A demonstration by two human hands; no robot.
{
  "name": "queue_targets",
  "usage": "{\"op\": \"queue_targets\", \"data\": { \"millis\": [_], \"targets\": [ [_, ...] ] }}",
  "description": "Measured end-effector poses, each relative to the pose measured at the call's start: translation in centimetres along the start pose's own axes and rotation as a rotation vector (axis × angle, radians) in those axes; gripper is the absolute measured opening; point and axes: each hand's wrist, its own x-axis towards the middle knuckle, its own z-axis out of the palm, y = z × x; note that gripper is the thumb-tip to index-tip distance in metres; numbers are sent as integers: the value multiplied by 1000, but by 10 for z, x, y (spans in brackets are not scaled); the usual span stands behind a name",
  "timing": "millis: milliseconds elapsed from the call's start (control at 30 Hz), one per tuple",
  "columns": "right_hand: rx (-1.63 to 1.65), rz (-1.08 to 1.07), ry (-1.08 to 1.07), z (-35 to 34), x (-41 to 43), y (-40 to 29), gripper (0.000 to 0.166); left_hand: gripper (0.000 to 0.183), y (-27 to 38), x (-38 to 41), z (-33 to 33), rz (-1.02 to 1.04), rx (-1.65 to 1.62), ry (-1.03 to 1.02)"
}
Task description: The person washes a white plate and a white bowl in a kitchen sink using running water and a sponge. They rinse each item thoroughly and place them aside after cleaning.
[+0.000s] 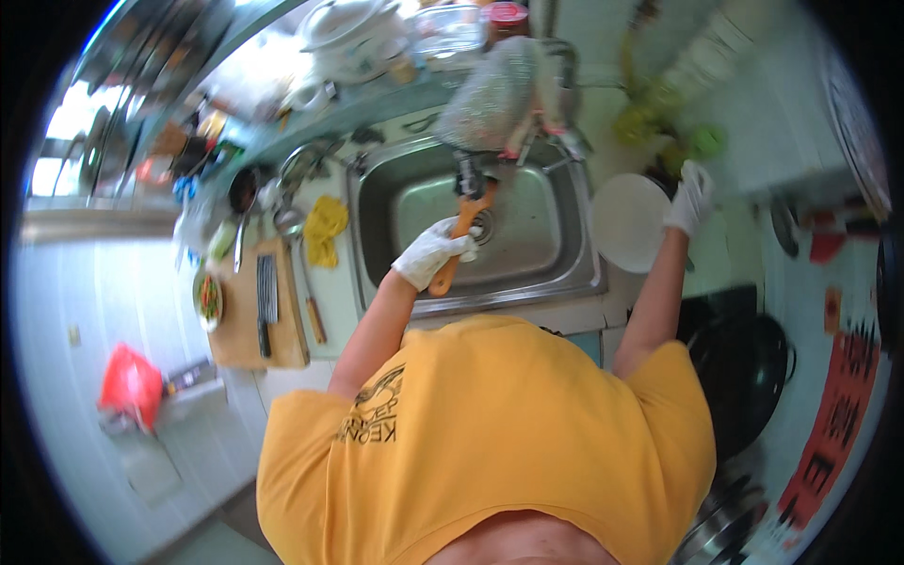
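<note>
My left hand [434,253], in a white glove, grips an orange-brown, wooden-looking utensil [459,244] over the steel sink [385,272]. The utensil's far end lies close to the dark tap spout [467,173], and whether they touch is unclear. A drain [480,224] shows in the basin beneath. To the right reaches my gloved right hand [688,199], at the edge of a round white plate or board [631,224]. Its fingers look bent, but what they hold, if anything, is hidden. Blurred green items [667,145] are just beyond it.
At left, a cleaver [267,304] and a dish of cut vegetables [209,300] rest on a wooden cutting board [233,346]. Nearby lie a yellow cloth [325,229] and a ladle [311,296]. A black wok [741,388] is at right. A plastic-wrapped bundle [487,95] hangs behind the sink.
</note>
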Motion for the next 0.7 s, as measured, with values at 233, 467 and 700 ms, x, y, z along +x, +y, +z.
{"op": "queue_targets", "data": {
  "millis": [233,467,700],
  "targets": [
    [223,545,-944,57,-159,-44,19,27,-32,30,-8,-60,-221,128],
    [57,-246,-1336,150,-305,-74,24,18,-107,65,-75,187,254,-16],
    [-599,-416,-1224,349,-340,-48,45,34,-61,5,-54,111,-238,-162]
  ]
}}
